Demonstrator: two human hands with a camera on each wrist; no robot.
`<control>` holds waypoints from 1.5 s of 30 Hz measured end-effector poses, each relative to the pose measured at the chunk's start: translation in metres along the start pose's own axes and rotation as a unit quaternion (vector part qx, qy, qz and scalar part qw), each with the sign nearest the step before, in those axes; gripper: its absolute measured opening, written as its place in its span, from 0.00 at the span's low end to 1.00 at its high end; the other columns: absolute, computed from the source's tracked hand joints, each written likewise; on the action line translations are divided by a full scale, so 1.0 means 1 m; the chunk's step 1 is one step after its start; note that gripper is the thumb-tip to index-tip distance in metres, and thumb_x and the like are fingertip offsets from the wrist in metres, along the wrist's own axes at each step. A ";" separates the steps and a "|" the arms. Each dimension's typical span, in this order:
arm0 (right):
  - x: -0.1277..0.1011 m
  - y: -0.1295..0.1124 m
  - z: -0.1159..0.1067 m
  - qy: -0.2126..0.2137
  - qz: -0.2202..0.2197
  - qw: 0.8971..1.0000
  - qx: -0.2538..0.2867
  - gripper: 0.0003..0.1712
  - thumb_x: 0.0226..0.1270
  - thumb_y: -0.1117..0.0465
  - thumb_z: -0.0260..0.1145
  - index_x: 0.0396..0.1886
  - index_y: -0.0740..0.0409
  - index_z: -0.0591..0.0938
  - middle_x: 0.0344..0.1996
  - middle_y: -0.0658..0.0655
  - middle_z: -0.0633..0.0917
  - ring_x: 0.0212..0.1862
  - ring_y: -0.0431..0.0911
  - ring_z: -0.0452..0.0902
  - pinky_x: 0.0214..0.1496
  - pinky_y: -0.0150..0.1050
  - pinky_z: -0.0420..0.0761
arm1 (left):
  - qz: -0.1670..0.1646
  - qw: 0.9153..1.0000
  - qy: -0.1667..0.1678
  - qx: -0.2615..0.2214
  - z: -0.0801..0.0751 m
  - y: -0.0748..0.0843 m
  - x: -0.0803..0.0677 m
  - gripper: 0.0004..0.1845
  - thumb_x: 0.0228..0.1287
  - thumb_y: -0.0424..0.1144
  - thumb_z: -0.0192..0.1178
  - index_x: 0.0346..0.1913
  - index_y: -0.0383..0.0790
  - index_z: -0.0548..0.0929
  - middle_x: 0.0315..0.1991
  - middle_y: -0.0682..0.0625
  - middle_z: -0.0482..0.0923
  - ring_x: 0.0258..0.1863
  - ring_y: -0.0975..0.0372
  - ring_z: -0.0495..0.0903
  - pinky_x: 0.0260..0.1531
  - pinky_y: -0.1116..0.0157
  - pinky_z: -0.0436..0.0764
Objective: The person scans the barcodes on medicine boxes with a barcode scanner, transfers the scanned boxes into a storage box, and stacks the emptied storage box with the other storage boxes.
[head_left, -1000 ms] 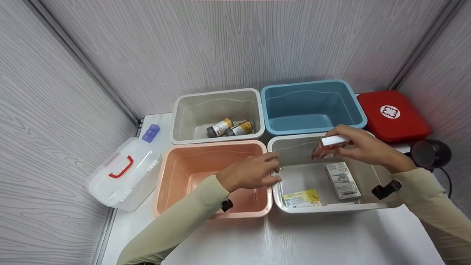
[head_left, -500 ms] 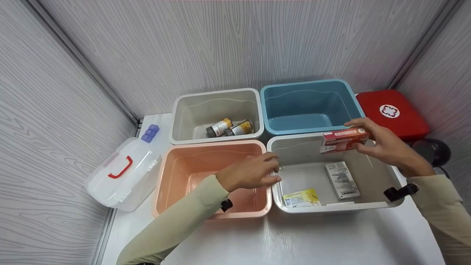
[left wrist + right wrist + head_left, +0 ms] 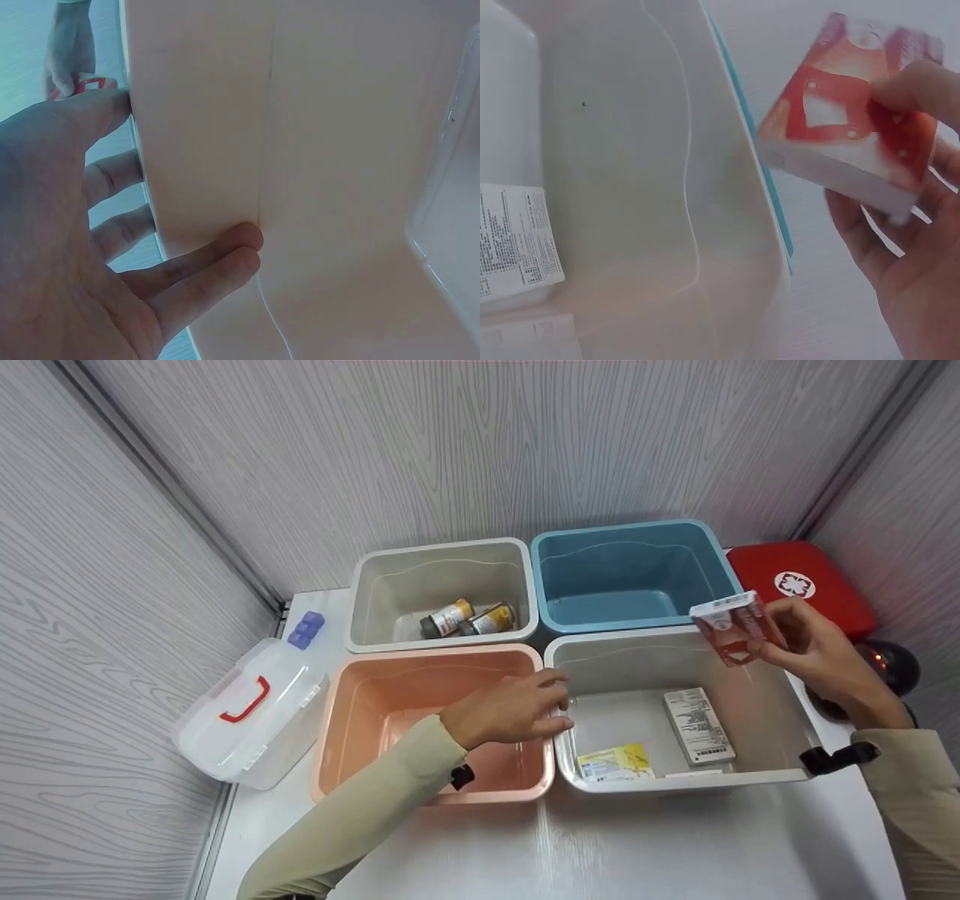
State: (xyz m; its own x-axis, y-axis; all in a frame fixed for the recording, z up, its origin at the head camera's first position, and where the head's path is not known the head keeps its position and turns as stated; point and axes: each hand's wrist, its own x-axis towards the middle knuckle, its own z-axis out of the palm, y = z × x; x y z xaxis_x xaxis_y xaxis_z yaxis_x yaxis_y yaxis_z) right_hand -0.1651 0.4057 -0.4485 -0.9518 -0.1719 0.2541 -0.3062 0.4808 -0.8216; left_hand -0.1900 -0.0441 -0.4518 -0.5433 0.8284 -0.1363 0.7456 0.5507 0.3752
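Carton (image 3: 731,631) hangs near far corner of front grey bin (image 3: 660,786), right hand (image 3: 829,660) pinching one end, presumably to leave its face uncovered; I note left hand (image 3: 514,712) spread at rim of peach bin (image 3: 420,654).

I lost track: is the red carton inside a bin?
Out: the right hand holds the red carton aloft, hiding part of the front gray bin's rim.
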 end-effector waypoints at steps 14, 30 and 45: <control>-0.027 0.025 -0.034 0.143 0.098 0.982 0.070 0.43 0.77 0.71 0.69 0.84 0.42 0.65 0.57 0.48 0.74 0.40 0.35 0.81 0.29 0.26 0.82 | 0.005 1.000 0.000 0.014 -0.002 0.001 0.000 0.21 0.85 0.56 0.55 0.63 0.44 0.82 0.81 0.44 0.69 0.68 0.50 0.82 0.67 0.52 0.83; -0.073 0.069 -0.025 0.304 0.199 0.869 0.336 0.32 0.76 0.67 0.72 0.73 0.44 0.72 0.58 0.49 0.71 0.49 0.39 0.80 0.42 0.29 0.89 | 0.006 1.000 0.001 0.012 0.001 -0.001 0.001 0.21 0.84 0.55 0.55 0.63 0.44 0.82 0.80 0.42 0.70 0.66 0.50 0.82 0.66 0.52 0.83; -0.091 0.095 0.006 0.295 0.222 0.795 0.481 0.29 0.80 0.69 0.66 0.71 0.42 0.69 0.54 0.48 0.79 0.40 0.42 0.91 0.40 0.36 0.92 | 0.012 1.000 0.004 0.003 -0.001 0.001 0.000 0.20 0.84 0.53 0.56 0.61 0.42 0.83 0.78 0.43 0.71 0.62 0.52 0.83 0.64 0.54 0.84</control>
State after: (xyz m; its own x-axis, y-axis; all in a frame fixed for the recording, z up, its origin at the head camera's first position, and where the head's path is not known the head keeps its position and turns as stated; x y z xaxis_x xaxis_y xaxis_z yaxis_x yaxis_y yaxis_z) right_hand -0.1072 0.4620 -0.5525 -0.8917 0.4013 -0.2091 -0.0512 -0.5487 -0.8345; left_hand -0.1896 -0.0435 -0.4503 -0.5277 0.8408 -0.1207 0.7609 0.5310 0.3728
